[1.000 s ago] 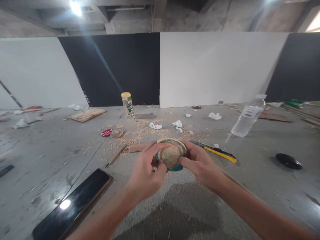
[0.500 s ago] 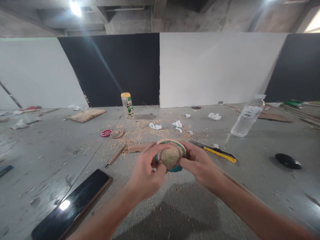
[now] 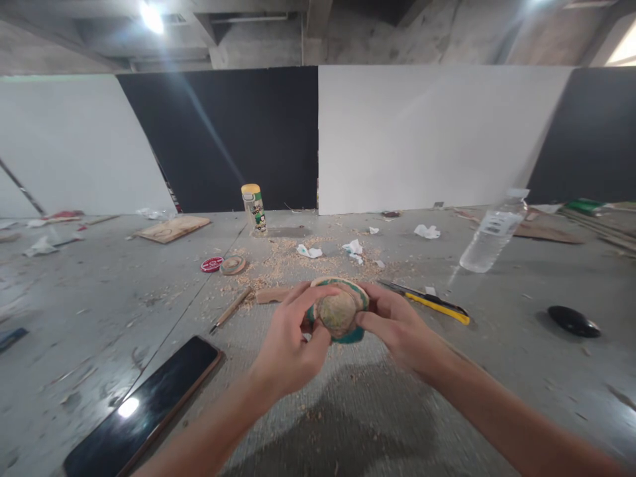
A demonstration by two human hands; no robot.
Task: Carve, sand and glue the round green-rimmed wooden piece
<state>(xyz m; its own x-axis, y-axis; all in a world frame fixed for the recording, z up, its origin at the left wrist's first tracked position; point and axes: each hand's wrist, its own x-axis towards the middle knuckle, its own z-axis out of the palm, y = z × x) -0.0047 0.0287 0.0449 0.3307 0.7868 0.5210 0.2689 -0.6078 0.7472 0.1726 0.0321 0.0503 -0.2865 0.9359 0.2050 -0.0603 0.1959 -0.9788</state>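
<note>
We see bare skin on both the left hand [image 3: 293, 338] and the right hand [image 3: 397, 324], with slim fingers [image 3: 322, 291]. Our left forearm [image 3: 213, 414] and right forearm [image 3: 497, 407] are bare too, tapering smoothly toward narrow wrists [image 3: 263, 384].

Bare left hand [image 3: 293, 334] and right hand [image 3: 400, 326] hold a round, green-banded, tan-domed piece [image 3: 338, 312]
A slim yellow-and-black utility knife [image 3: 437, 306] lies nearby.

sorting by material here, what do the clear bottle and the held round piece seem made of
Clear bottle: likely glossy plastic, being see-through with highlights. Round piece: perhaps matt, rough wood with green paint; its pale tan edge suggests wood, though clay is possible.
</note>
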